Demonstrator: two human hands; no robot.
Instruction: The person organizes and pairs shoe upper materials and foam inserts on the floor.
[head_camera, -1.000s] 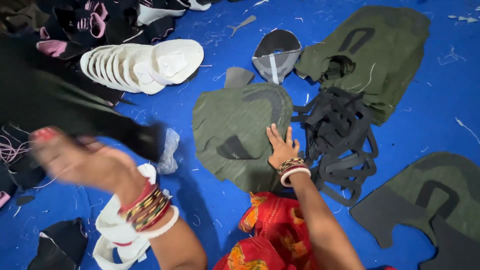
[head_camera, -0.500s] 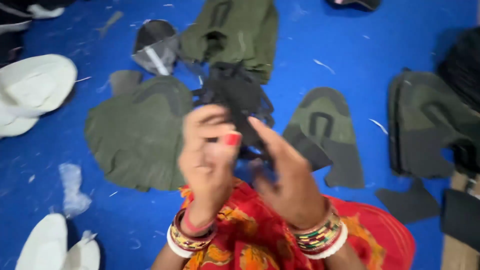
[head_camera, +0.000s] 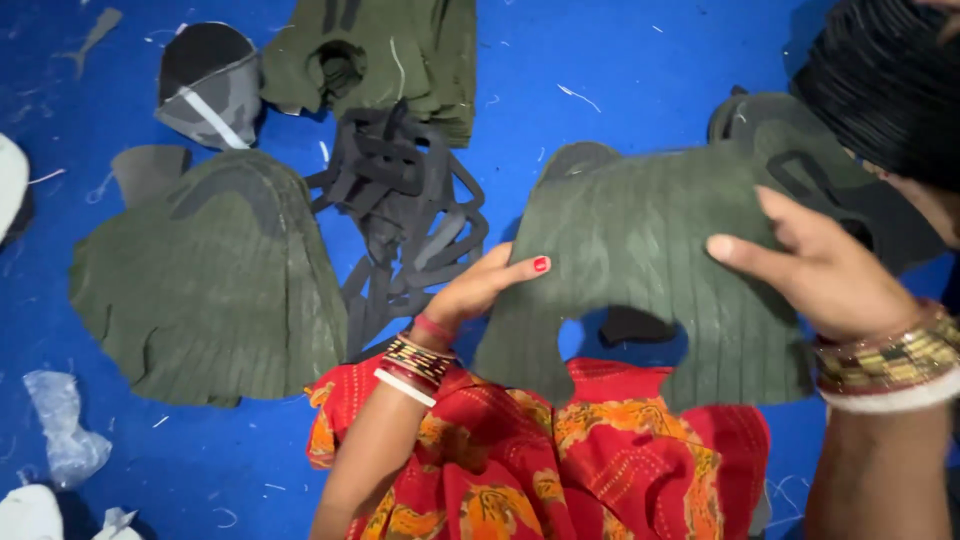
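A fanned stack of olive-green cut fabric pieces (head_camera: 640, 250) is held up above my lap. My left hand (head_camera: 480, 290) grips its left edge, thumb on the front and fingers behind. On the stack's right part sits my right hand (head_camera: 830, 270), thumb pressed on the front face. Both wrists wear several bangles. A red and orange patterned garment (head_camera: 540, 450) covers my lap below the stack.
On the blue floor (head_camera: 620, 80) lie a second fanned green stack (head_camera: 210, 280), tangled black strap pieces (head_camera: 400, 210), another green pile (head_camera: 380, 50), a grey-black piece with a white stripe (head_camera: 205, 85), a plastic scrap (head_camera: 60, 430), and a dark pile (head_camera: 880, 80) at top right.
My hands were together over my lap half a second ago; now they are spread apart, holding a fanned green stack. The view has shifted to the right.
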